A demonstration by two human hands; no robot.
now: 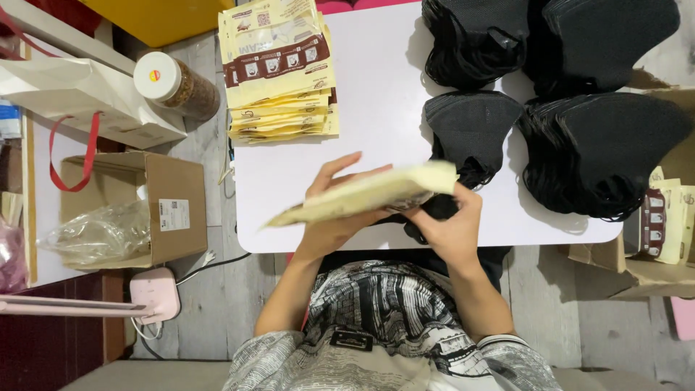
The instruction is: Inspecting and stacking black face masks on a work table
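Left hand: my left hand (334, 217) supports a cream pouch (369, 194) from below, fingers spread along its underside and thumb side up.
Right hand: my right hand (447, 224) is closed around a black mask (434, 210), pinching it at the open end of the pouch.
Pouch position: held flat and slightly tilted just above the near edge of the worktop (376, 94), between both hands.
Mask position: mostly hidden under my right hand and the pouch; I cannot tell how far it sits inside.
Progress, judged: one mask appears to be at the insertion stage; the pouch is not yet sealed or set down.
Stock remaining, pouches: a stack of empty pouches (281, 72), cream with brown bands, lies at the far left of the worktop.
Stock remaining, masks: four piles of black masks (579, 108) occupy the right half of the worktop, so much is left.
Possible output: more pouches (664, 221) stand in a cardboard tray (615, 268) off the right edge; filled or not, I cannot tell.
Surface: white, rounded corners, bare in the middle.
Room, left: cardboard box (156, 210) holding a clear plastic bag (98, 235), white paper bag with red handles (79, 94), lidded jar (177, 85), pink lamp base (156, 293).
Floor: grey wooden boards (217, 289).
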